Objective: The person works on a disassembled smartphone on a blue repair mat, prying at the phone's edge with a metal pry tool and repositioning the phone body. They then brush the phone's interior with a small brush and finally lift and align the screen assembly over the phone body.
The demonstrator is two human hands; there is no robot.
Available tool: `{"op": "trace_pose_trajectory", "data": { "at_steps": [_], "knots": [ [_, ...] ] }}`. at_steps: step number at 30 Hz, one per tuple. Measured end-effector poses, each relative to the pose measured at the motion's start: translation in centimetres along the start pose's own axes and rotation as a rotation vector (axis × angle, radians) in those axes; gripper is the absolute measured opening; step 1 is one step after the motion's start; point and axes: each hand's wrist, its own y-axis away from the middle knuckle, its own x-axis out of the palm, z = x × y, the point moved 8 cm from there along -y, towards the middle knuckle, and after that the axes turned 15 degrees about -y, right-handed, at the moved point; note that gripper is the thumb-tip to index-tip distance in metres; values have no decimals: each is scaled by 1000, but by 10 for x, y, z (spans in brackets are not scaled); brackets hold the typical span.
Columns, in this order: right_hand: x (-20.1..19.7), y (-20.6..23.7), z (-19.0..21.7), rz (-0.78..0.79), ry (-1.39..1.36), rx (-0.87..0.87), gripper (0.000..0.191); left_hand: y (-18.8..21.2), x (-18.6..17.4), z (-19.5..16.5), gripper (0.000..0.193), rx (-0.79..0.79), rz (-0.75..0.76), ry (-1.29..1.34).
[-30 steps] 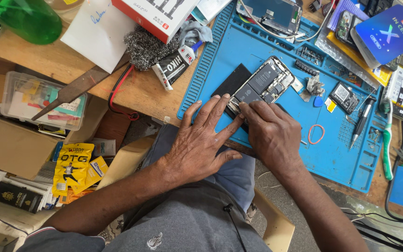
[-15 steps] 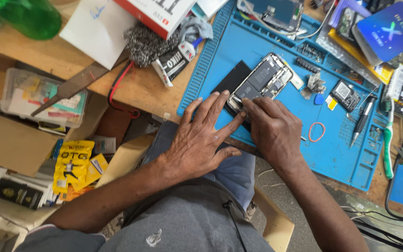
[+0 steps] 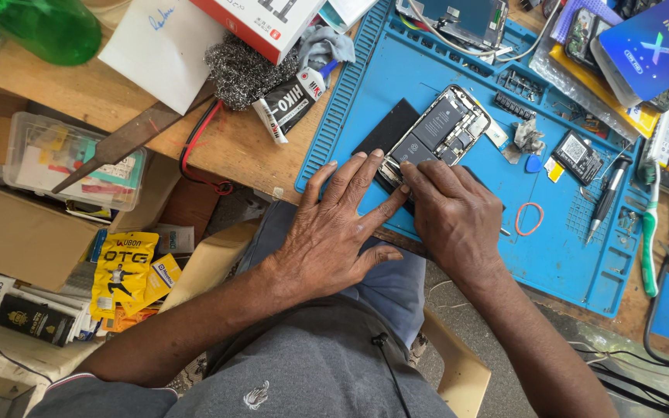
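Head view shows the opened smartphone (image 3: 441,128) lying on the blue repair mat (image 3: 574,255) at upper centre of the frame, its lower end under both hands. Left hand (image 3: 333,228) lies flat with fingers spread, fingertips on the phone's lower edge; right hand (image 3: 454,213) is curled, fingers pressing that same end. Black tweezers (image 3: 607,197) rest on the mat to the right, near an orange rubber band (image 3: 530,219).

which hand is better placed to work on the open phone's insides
Right, probably: the right hand has fingertips at the opened phone and its lower edge, while the left hand lies flat beside it on the blue mat.
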Motion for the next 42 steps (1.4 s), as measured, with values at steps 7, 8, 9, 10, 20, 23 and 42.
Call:
{"op": "trace_pose_trajectory", "data": {
  "at_steps": [7,8,9,10,20,23,42],
  "knots": [
    [1,-3,3,57,18,-63,36,-1,1,2,73,-2,20,5],
    [1,-3,3,60,7,-71,36,-1,1,2,73,2,23,4],
    [1,-4,3,65,-3,-81,36,-1,1,2,74,3,26,3],
    [1,-4,3,68,-14,-92,36,-1,2,3,73,1,27,3],
    [3,0,1,48,-6,-51,39,1,-2,3,76,37,20,32],
    [3,0,-1,82,-29,-93,38,1,-3,3,78,49,15,34],
    [3,5,-11,58,-93,-104,35,0,0,1,83,58,47,10]
  ]
}}
